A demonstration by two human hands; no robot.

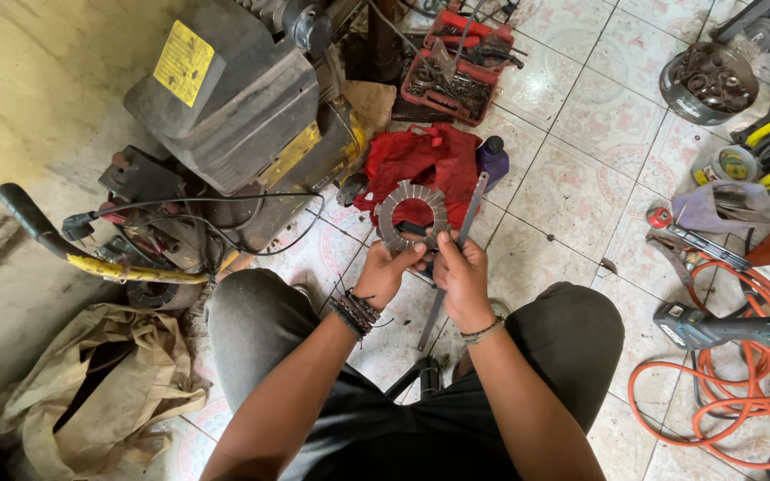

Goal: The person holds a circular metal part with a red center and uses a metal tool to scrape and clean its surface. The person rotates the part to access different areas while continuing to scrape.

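- Patterned floor tiles [581, 116] are spreading out under a crowded workshop corner, with a dark engine-driven machine [225, 107] standing at the upper left and a red rag [430, 156] lying just beyond the hands.
- Both hands are working close together above the knees: the left hand [385, 272] is gripping the lower edge of a flat slotted metal ring [412, 214], and the right hand [461, 276] is pinching the same ring from the other side.
- That ring is being held upright in the air, over the rag, touching nothing but the fingers.
- A long flat metal bar [456, 258] is running beside the right hand; whether the hand is gripping it I cannot tell.
- Judging by the grip, the person is inspecting or turning the ring, and any further handling is calling for a steady two-handed hold so the thin ring is not slipping.
- An orange hose [724, 392] is coiling at the right, a red tool tray [456, 67] is sitting farther back, and a tan cloth bag [100, 392] is slumping at the lower left.
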